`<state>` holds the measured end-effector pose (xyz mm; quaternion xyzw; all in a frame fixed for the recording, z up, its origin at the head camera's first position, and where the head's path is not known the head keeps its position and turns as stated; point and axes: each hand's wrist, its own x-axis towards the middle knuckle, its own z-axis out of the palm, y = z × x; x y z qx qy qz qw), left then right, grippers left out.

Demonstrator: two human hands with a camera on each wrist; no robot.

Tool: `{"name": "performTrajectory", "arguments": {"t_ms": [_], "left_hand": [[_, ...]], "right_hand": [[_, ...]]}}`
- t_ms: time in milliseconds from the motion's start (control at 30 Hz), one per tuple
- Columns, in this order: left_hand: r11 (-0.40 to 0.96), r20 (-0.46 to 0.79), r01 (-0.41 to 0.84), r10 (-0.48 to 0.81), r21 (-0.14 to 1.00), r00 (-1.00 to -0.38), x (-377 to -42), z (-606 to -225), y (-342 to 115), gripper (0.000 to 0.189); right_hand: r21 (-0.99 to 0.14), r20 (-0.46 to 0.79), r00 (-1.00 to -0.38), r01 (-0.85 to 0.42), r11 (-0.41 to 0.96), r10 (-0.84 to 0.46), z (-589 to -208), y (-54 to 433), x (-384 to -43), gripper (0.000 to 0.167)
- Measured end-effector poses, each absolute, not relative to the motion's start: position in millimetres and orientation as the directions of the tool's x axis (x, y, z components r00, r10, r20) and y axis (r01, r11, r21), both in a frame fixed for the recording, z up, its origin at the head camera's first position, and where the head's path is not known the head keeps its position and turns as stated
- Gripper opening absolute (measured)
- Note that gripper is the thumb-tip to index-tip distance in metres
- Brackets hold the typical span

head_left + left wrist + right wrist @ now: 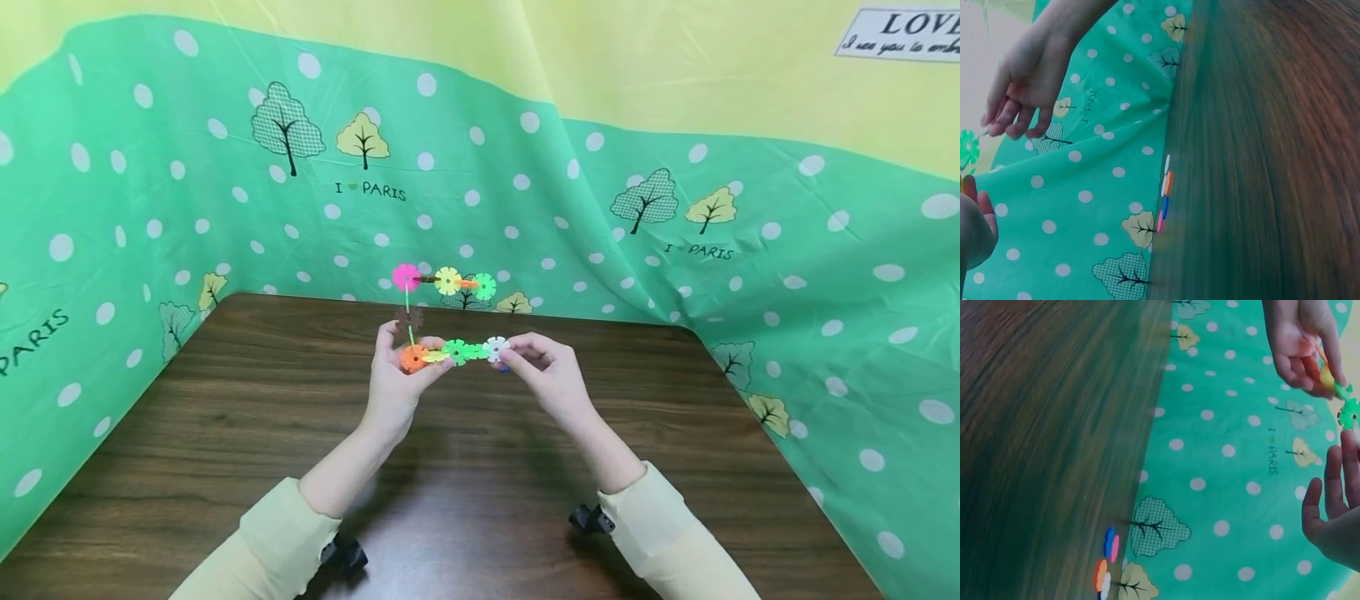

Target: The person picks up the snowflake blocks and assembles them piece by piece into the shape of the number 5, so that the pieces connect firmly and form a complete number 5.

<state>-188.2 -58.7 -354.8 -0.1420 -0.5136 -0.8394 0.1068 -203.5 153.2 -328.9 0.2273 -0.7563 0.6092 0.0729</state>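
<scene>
A C-shaped chain of notched plastic snowflake discs is held up over the table between both hands. Its upper arm has a pink disc point(406, 277), a yellow disc point(447, 281) and a green disc at its end point(484, 286). A brown disc point(408, 318) joins it to the lower arm. My left hand point(392, 385) grips that lower arm near the orange disc point(414, 359) and a yellow one, thumb in front. At the lower arm's other end, beyond a green disc point(457, 352), my right hand point(553, 377) pinches the white disc point(496, 348) between thumb and fingers.
Several loose discs lie far off on the brown wooden table point(225, 467), among them a blue one point(1109, 541), a pink one point(1115, 549) and an orange one point(1101, 575). Behind and beside the table hangs a green and yellow dotted cloth point(525, 217).
</scene>
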Motion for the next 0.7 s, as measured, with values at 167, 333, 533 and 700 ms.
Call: {"name": "performTrajectory", "arguments": {"t_ms": [167, 333, 533, 700], "left_hand": [[-0.399, 0.353, 0.332, -0.024, 0.855, -0.935, -184.6, -355.2, -69.2, 0.054], [-0.172, 0.457, 0.487, -0.187, 0.856, -0.870, -179.8, -349.5, -79.3, 0.039], [0.173, 0.717, 0.701, -0.057, 0.692, -0.694, -176.8, -330.1, -71.1, 0.025], [0.220, 0.623, 0.634, 0.125, 0.741, -0.772, -181.1, -323.6, -55.0, 0.021]], "right_hand": [[-0.898, 0.381, -0.903, -0.413, 0.154, -0.199, -324.1, 160.9, -202.2, 0.021], [-0.885, 0.371, -0.904, -0.413, 0.212, -0.212, -317.7, 169.1, -202.7, 0.018], [-0.838, 0.352, -0.895, -0.431, 0.334, -0.274, -303.6, 161.3, -195.1, 0.012], [-0.830, 0.332, -0.891, -0.431, 0.354, -0.309, -293.3, 149.6, -185.5, 0.012]]}}
